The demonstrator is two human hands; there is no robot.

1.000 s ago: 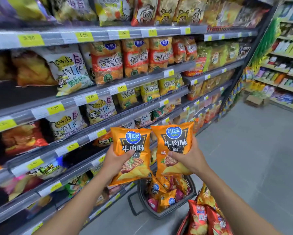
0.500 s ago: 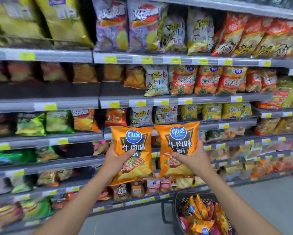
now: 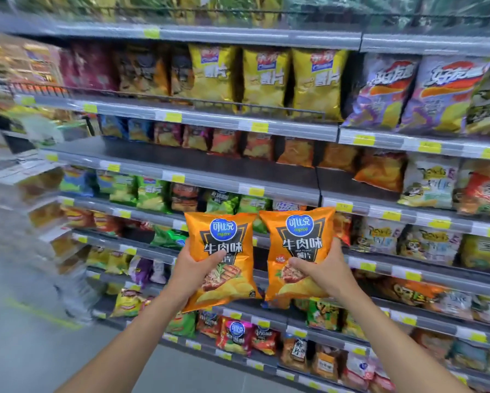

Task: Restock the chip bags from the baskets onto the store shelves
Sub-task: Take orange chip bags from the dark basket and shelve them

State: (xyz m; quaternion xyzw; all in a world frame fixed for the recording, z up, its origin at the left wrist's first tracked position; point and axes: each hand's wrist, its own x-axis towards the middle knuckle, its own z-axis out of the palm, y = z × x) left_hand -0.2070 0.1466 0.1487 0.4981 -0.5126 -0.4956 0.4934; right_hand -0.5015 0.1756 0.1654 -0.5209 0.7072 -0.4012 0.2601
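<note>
While packed shelves (image 3: 198, 161) stand ahead, left hand (image 3: 193, 270) and right hand (image 3: 323, 272) grip orange bags (image 3: 220, 241) (image 3: 298, 239)

Grey shelving (image 3: 209, 163) rose in front of me across most of the frame, yellow price tags (image 3: 259, 127) along its edges; grey floor (image 3: 25, 358) lay at lower left.

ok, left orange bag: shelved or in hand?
In hand. The left hand grips the left orange bag upright, thumb across its front, out before the shelves.
</note>
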